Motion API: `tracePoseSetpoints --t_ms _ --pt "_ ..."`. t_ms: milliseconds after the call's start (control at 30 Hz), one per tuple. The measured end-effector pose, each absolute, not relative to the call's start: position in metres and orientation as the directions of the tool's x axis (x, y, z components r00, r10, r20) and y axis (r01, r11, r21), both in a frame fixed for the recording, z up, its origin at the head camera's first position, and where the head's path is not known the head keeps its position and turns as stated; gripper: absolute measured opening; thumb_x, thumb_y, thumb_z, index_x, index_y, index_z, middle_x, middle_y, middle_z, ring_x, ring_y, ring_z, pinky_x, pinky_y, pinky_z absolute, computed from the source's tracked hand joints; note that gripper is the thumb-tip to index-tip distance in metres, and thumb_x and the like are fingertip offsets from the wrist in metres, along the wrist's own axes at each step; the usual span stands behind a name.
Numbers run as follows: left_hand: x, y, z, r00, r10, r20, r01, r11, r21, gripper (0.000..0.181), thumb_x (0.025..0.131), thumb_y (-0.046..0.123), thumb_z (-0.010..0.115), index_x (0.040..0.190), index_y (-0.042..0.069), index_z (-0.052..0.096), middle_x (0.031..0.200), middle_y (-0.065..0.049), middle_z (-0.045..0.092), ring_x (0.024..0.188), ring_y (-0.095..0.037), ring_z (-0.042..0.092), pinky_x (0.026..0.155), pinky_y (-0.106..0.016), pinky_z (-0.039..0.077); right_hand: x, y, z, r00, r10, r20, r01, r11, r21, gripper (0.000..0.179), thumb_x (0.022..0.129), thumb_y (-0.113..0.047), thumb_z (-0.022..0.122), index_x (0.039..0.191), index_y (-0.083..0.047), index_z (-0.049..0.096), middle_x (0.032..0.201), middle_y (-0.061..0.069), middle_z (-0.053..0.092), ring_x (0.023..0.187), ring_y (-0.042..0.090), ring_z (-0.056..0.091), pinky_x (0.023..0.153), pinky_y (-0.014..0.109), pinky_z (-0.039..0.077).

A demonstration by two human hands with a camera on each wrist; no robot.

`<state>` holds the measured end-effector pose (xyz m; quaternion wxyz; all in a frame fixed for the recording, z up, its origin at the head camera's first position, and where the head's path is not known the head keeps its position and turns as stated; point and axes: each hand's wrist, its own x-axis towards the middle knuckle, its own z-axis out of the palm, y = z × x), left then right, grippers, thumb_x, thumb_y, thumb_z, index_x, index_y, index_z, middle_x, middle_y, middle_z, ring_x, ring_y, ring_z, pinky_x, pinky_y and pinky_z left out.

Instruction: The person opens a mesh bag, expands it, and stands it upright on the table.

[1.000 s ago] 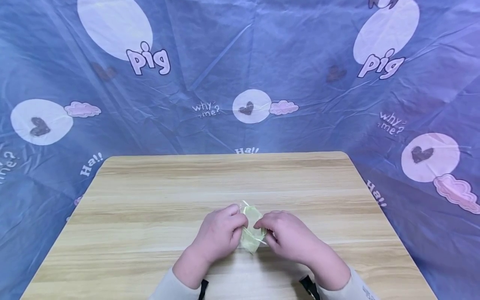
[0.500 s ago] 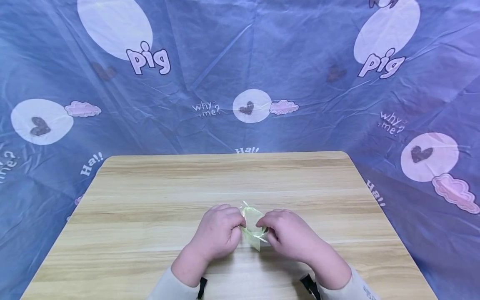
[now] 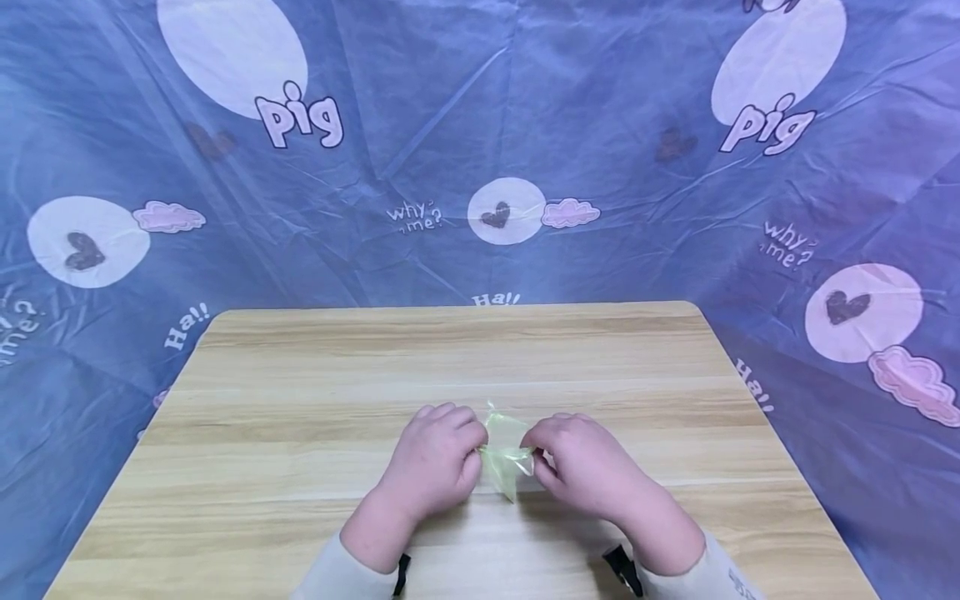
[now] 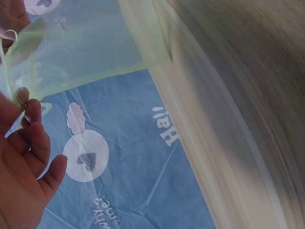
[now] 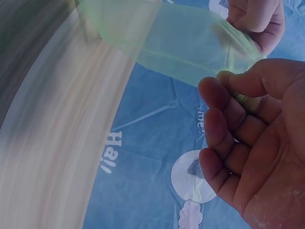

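A sheer pale green organza drawstring bag (image 3: 501, 477) stretches between my two hands over the middle front of the table. My left hand (image 3: 438, 457) pinches one side of its gathered top between thumb and forefinger. The opposite side is pinched by my right hand (image 3: 583, 463). In the left wrist view, the bag (image 4: 105, 52) is see-through and a thin ribbon loop shows by the fingertips. Seen from the right wrist, the bag's body (image 5: 176, 43) hangs spread out, and the other fingers of the right hand (image 5: 252, 129) are loosely bent.
A wood-grain table (image 3: 337, 367) with rounded far corners lies under the hands. Blue cloth (image 3: 420, 150) printed with white shapes, pink clouds and lettering hangs behind it and along both sides. Black straps (image 3: 621, 570) show by the grey sleeves (image 3: 348, 571).
Both hands have moved slightly apart, drawing the bag's top wider and straighter between them. The lower part of the bag has shifted and folded a little.
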<state>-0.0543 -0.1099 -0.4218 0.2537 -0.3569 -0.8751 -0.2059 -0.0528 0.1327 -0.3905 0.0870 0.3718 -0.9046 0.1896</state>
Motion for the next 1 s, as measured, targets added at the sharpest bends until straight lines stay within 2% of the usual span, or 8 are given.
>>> tracePoseSetpoints --t_ms 133,267,433,600,733,867,967,1000 --pt "-0.052 -0.108 -0.418 -0.657 0.54 0.527 0.714 0.669 0.206 0.024 0.076 0.008 0.066 0.094 0.019 0.075 0.089 0.006 0.06 0.081 -0.018 0.059 0.07 -0.036 0.047 -0.053 0.13 -0.389 -0.701 -0.648 0.298 -0.714 0.639 -0.288 0.019 0.08 0.001 0.07 0.091 -0.013 0.077 0.085 -0.01 0.072 0.079 0.011 0.067 0.077 0.042 0.057" --pt "-0.05 -0.105 -0.411 -0.712 0.568 0.412 0.68 0.704 0.204 0.03 0.079 0.007 0.071 0.103 0.023 0.079 0.09 0.008 0.061 0.084 -0.016 0.061 0.073 -0.035 0.047 -0.053 0.129 -0.385 -0.7 -0.667 0.255 -0.713 0.637 -0.293 0.02 0.079 0.001 0.071 0.093 -0.013 0.077 0.086 -0.009 0.072 0.078 0.009 0.066 0.077 0.042 0.057" --pt "-0.049 -0.099 -0.403 -0.738 0.609 0.291 0.668 0.722 0.18 0.014 0.086 0.014 0.078 0.097 0.023 0.078 0.094 0.007 0.067 0.089 -0.018 0.068 0.07 -0.034 0.046 -0.057 0.13 -0.373 -0.706 -0.701 0.102 -0.696 0.659 -0.285 0.029 0.075 0.0 0.075 0.1 -0.014 0.077 0.087 -0.005 0.072 0.074 0.009 0.063 0.072 0.039 0.056" --pt "-0.05 -0.096 -0.399 -0.734 0.643 0.219 0.675 0.725 0.136 0.008 0.087 0.021 0.081 0.088 0.024 0.074 0.084 0.008 0.067 0.082 -0.018 0.066 0.068 -0.033 0.044 -0.06 0.123 -0.365 -0.697 -0.715 -0.06 -0.688 0.69 -0.226 0.035 0.075 0.003 0.073 0.102 -0.019 0.081 0.09 -0.002 0.074 0.078 0.017 0.069 0.069 0.038 0.057" --pt "-0.052 -0.092 -0.395 -0.729 0.668 0.15 0.685 0.706 0.18 0.012 0.086 0.018 0.08 0.094 0.026 0.075 0.08 0.012 0.07 0.072 -0.014 0.063 0.069 -0.033 0.044 -0.06 0.119 -0.365 -0.697 -0.712 -0.088 -0.69 0.699 -0.187 0.035 0.075 0.009 0.066 0.088 -0.019 0.081 0.085 -0.006 0.075 0.075 0.015 0.07 0.068 0.038 0.058" --pt "-0.053 -0.09 -0.39 -0.739 0.671 0.066 0.66 0.702 0.267 0.016 0.087 0.02 0.081 0.101 0.028 0.078 0.083 0.015 0.071 0.069 -0.008 0.058 0.072 -0.035 0.048 -0.059 0.12 -0.366 -0.692 -0.72 -0.052 -0.7 0.687 -0.193 0.035 0.073 0.011 0.065 0.069 -0.024 0.068 0.065 -0.015 0.057 0.057 0.007 0.049 0.059 0.034 0.047" --pt "-0.052 -0.089 -0.387 -0.741 0.67 0.041 0.655 0.708 0.264 0.005 0.09 0.024 0.08 0.088 0.027 0.076 0.076 0.016 0.066 0.067 -0.008 0.056 0.069 -0.036 0.048 -0.058 0.121 -0.366 -0.686 -0.727 -0.032 -0.709 0.677 -0.196 0.037 0.073 0.01 0.064 0.065 -0.026 0.06 0.061 -0.017 0.045 0.056 0.007 0.039 0.057 0.033 0.042" --pt "-0.052 -0.09 -0.386 -0.74 0.671 0.044 0.658 0.709 0.253 0.01 0.09 0.027 0.08 0.082 0.027 0.073 0.072 0.016 0.063 0.066 -0.007 0.055 0.068 -0.035 0.047 -0.058 0.121 -0.366 -0.687 -0.726 -0.029 -0.709 0.678 -0.194 0.038 0.073 0.01 0.064 0.065 -0.026 0.059 0.061 -0.017 0.045 0.056 0.007 0.039 0.056 0.033 0.041"
